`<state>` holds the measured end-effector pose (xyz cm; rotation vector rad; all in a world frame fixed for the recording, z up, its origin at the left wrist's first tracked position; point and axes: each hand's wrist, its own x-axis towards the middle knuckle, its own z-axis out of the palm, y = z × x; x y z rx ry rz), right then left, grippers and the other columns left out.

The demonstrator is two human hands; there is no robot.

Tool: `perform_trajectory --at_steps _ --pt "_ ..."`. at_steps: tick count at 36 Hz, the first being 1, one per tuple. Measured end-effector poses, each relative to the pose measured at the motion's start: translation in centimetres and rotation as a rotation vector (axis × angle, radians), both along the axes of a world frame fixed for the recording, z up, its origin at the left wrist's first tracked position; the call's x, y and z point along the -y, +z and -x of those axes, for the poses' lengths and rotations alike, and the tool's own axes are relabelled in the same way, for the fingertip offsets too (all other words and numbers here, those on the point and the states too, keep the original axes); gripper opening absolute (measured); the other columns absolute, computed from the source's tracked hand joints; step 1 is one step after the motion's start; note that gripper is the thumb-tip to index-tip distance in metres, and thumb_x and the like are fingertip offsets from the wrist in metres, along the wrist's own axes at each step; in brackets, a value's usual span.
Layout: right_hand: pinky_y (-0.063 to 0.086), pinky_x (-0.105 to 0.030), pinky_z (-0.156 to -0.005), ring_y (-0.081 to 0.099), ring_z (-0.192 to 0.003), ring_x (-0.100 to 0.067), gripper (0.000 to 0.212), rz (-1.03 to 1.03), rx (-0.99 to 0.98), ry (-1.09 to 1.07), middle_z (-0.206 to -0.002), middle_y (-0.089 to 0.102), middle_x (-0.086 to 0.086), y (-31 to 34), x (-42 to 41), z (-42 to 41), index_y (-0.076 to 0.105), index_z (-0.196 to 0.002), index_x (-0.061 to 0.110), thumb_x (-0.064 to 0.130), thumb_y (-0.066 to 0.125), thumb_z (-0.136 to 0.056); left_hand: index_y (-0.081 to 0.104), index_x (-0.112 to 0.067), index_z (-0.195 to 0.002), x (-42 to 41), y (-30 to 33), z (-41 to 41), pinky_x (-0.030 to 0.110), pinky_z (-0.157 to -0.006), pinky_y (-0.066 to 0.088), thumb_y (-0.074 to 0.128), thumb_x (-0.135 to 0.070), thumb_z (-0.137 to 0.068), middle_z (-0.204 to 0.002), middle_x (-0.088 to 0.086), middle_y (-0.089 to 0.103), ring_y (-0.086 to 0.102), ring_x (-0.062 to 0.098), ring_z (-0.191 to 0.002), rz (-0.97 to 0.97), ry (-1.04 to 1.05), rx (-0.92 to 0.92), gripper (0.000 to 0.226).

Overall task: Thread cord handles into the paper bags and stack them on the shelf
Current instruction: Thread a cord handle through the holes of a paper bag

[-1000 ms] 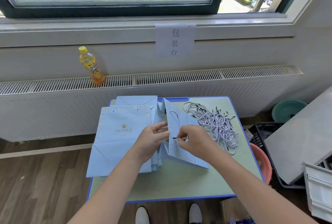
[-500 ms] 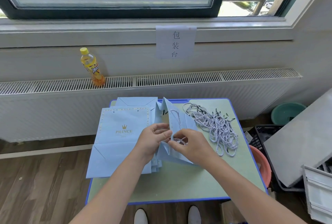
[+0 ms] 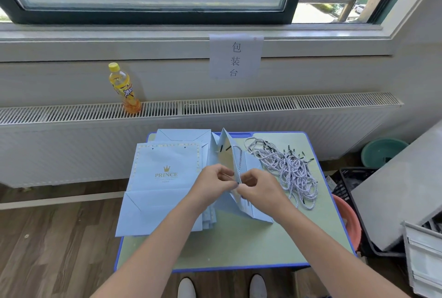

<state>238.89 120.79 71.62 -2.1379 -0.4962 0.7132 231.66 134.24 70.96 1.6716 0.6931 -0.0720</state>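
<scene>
A light blue paper bag (image 3: 248, 204) lies partly opened on the small green table (image 3: 239, 245), its upper flap standing up. A white-and-grey cord handle (image 3: 240, 157) loops along that flap. My left hand (image 3: 212, 181) pinches the flap's edge from the left. My right hand (image 3: 259, 189) pinches the cord's dark tip against the same edge from the right. A stack of flat blue bags (image 3: 165, 183) printed PRINCE lies to the left. A heap of loose cords (image 3: 290, 168) lies to the right.
A yellow drink bottle (image 3: 124, 88) stands on the radiator cover behind the table. Right of the table sit an orange basin (image 3: 349, 221), a black crate (image 3: 354, 178), a teal basin (image 3: 380, 151) and grey boards (image 3: 401, 192). A paper sign (image 3: 235, 57) hangs under the window.
My right hand has moved left with the cord tip to the flap's edge, where it now meets my left hand. The bag's flap stands more upright.
</scene>
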Motion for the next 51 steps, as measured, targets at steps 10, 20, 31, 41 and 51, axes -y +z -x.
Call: perform_trajectory --at_steps 10,20,31,41,51 --pt "0.044 -0.024 -0.063 0.057 -0.066 -0.012 0.009 0.007 0.019 -0.042 -0.071 0.063 0.004 0.2 0.1 0.1 0.059 -0.072 0.020 0.018 0.066 -0.076 0.068 -0.010 -0.076 0.1 0.8 -0.5 0.020 -0.062 0.052 0.068 0.003 -0.076 -0.074 0.004 0.069 0.064 0.012 -0.068 -0.059 -0.014 -0.021 0.013" --pt "0.034 -0.016 -0.052 0.048 -0.061 -0.004 0.013 0.086 0.151 0.028 -0.071 0.058 0.007 1.4 -0.1 0.6 0.055 -0.074 0.017 0.020 0.065 -0.081 0.055 -0.013 -0.073 0.8 1.6 -1.3 0.027 -0.058 0.041 0.053 0.000 -0.071 -0.069 -0.002 0.061 0.052 0.014 -0.064 -0.205 -0.094 -0.093 0.013" --pt "0.045 -0.026 -0.070 0.063 -0.085 -0.016 0.017 0.080 0.181 -0.006 -0.088 0.069 0.001 1.5 0.4 0.4 0.054 -0.070 0.022 0.020 0.064 -0.083 0.050 -0.007 -0.076 -0.3 2.2 -1.0 0.021 -0.051 0.050 0.047 0.007 -0.082 -0.069 0.009 0.057 0.060 0.017 -0.058 -0.063 -0.049 -0.086 0.015" --pt "0.049 -0.025 -0.076 0.064 -0.086 -0.016 0.009 0.018 0.203 -0.028 -0.091 0.070 0.004 2.0 0.9 0.2 0.059 -0.075 0.015 0.014 0.062 -0.083 0.072 -0.012 -0.107 -1.3 2.2 -0.7 0.025 -0.088 0.048 0.043 -0.003 -0.094 -0.106 -0.004 0.066 0.060 0.012 -0.098 -0.450 -0.239 0.054 0.033" --pt "0.054 -0.033 -0.084 0.065 -0.086 -0.003 0.017 -0.093 0.227 0.113 -0.090 0.071 0.012 1.3 1.4 0.4 0.060 -0.073 0.025 0.013 0.066 -0.083 0.047 -0.006 -0.075 -0.9 2.8 -2.4 0.044 -0.066 0.061 0.057 -0.013 -0.089 -0.070 0.014 0.067 0.071 0.024 -0.063 -0.152 0.061 -0.028 0.018"
